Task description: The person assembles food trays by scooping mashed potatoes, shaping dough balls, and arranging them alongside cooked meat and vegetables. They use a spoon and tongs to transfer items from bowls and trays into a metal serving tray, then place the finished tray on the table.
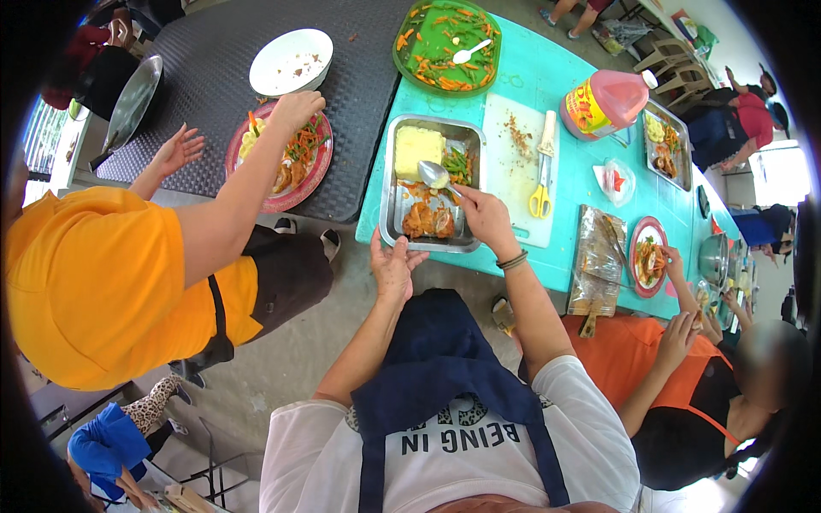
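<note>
A rectangular metal tray (475, 152) sits at the near edge of the turquoise table. In it are a pale yellow block of mashed food (415, 154), green beans with carrot strips (460, 166) and browned, sauced pieces that look like meat (428, 221). My left hand (393, 270) grips the tray's near left corner at the rim. A metal spoon (435, 174) is in my right hand (486, 221). Some yellow food lies in the spoon's bowl, just below the block and beside the beans. How my right fingers wrap the handle is partly hidden.
Right of the tray lie a white cutting board (505, 175) and yellow-handled scissors (540, 197). Beyond stand a green vegetable tray (445, 64) and a large pink jug (603, 104). A person in yellow (128, 282) plates food at left; another in orange (620, 359) works at right.
</note>
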Action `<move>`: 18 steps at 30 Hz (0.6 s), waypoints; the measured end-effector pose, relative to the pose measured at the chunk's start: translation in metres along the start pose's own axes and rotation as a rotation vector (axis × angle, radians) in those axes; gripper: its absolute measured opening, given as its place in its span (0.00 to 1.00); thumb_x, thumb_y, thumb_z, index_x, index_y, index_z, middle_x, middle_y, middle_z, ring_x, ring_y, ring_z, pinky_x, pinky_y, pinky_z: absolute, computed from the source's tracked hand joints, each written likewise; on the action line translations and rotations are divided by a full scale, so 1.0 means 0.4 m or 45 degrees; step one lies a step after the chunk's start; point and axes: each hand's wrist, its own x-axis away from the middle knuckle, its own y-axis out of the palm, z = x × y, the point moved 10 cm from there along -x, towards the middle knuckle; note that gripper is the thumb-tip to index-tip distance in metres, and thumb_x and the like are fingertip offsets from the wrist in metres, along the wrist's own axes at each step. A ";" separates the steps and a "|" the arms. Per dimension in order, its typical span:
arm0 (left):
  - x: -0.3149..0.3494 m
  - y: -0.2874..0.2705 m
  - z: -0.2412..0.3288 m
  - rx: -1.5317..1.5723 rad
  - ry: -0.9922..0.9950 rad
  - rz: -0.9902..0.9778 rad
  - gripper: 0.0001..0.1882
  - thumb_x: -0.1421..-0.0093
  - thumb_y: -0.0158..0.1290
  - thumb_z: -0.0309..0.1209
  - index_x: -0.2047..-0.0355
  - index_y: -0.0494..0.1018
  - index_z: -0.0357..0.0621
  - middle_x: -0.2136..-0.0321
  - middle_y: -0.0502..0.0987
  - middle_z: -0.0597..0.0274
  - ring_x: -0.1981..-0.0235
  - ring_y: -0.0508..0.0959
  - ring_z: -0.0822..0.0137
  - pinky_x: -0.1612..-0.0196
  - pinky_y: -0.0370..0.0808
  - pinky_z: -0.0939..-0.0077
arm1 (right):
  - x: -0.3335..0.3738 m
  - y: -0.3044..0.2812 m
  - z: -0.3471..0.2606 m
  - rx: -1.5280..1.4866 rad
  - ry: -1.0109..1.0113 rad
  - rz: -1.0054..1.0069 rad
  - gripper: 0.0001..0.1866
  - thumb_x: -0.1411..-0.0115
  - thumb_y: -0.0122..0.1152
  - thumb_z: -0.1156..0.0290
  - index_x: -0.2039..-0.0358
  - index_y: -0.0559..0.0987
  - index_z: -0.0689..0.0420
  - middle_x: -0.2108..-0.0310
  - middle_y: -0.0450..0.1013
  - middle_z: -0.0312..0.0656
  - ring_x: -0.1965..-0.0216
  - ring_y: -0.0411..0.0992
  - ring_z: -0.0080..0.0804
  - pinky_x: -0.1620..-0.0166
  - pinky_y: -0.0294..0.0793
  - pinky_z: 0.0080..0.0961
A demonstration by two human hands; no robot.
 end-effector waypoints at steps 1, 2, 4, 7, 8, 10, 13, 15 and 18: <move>0.000 0.000 0.002 0.001 -0.006 -0.001 0.33 0.37 0.47 0.24 0.36 0.44 0.50 0.59 0.71 0.46 0.70 0.79 0.57 0.66 0.81 0.59 | 0.006 -0.002 -0.022 0.062 -0.039 0.012 0.15 0.41 0.52 0.67 0.55 0.79 0.53 0.78 0.74 0.48 0.78 0.72 0.33 0.69 0.70 0.27; -0.002 -0.001 0.005 0.003 0.001 -0.009 0.33 0.37 0.47 0.24 0.36 0.43 0.50 0.58 0.71 0.46 0.70 0.79 0.57 0.65 0.81 0.58 | 0.009 0.000 -0.017 0.018 0.042 -0.041 0.15 0.41 0.52 0.67 0.55 0.79 0.52 0.76 0.75 0.49 0.75 0.73 0.38 0.68 0.71 0.30; -0.005 -0.001 0.006 0.006 0.009 -0.033 0.33 0.37 0.47 0.24 0.36 0.43 0.50 0.58 0.70 0.46 0.69 0.79 0.57 0.65 0.81 0.58 | 0.013 -0.009 -0.012 -0.066 0.210 -0.141 0.14 0.41 0.52 0.66 0.56 0.80 0.50 0.71 0.77 0.50 0.69 0.75 0.47 0.65 0.73 0.35; -0.010 -0.001 0.005 -0.021 0.020 -0.029 0.33 0.37 0.46 0.24 0.36 0.43 0.50 0.58 0.71 0.47 0.70 0.78 0.57 0.65 0.81 0.58 | -0.006 -0.021 -0.024 -0.128 0.187 -0.046 0.14 0.41 0.51 0.66 0.56 0.80 0.50 0.71 0.77 0.50 0.69 0.75 0.47 0.65 0.73 0.36; -0.009 0.002 0.002 -0.027 0.000 -0.041 0.33 0.37 0.46 0.24 0.36 0.43 0.51 0.58 0.70 0.47 0.69 0.78 0.57 0.64 0.81 0.57 | -0.007 -0.020 -0.015 -0.079 0.191 -0.035 0.14 0.41 0.51 0.66 0.56 0.80 0.50 0.71 0.77 0.50 0.69 0.75 0.48 0.64 0.73 0.36; -0.005 0.001 0.002 -0.040 -0.032 -0.054 0.33 0.37 0.46 0.23 0.36 0.43 0.52 0.58 0.70 0.47 0.69 0.78 0.57 0.64 0.81 0.57 | -0.013 -0.010 -0.009 0.011 0.195 -0.024 0.14 0.40 0.50 0.66 0.56 0.80 0.50 0.70 0.77 0.50 0.68 0.75 0.48 0.64 0.73 0.37; -0.002 0.002 0.002 -0.037 -0.064 -0.027 0.34 0.37 0.46 0.23 0.36 0.41 0.52 0.57 0.69 0.47 0.68 0.78 0.58 0.63 0.81 0.57 | -0.037 -0.025 -0.031 -0.136 0.220 -0.021 0.15 0.40 0.50 0.65 0.56 0.79 0.52 0.68 0.77 0.51 0.66 0.75 0.49 0.62 0.73 0.38; -0.002 0.006 0.007 -0.047 -0.072 -0.045 0.34 0.37 0.45 0.23 0.36 0.40 0.53 0.57 0.69 0.47 0.69 0.78 0.58 0.63 0.81 0.56 | -0.057 -0.010 -0.009 -0.157 0.239 0.078 0.15 0.40 0.49 0.65 0.55 0.79 0.53 0.66 0.76 0.51 0.64 0.75 0.50 0.60 0.73 0.38; 0.004 0.028 0.011 -0.043 -0.067 -0.056 0.33 0.37 0.45 0.23 0.36 0.41 0.50 0.59 0.70 0.49 0.70 0.78 0.59 0.64 0.81 0.59 | -0.054 0.038 0.022 -0.105 0.247 0.197 0.16 0.40 0.49 0.66 0.54 0.78 0.54 0.63 0.76 0.52 0.62 0.74 0.51 0.58 0.73 0.38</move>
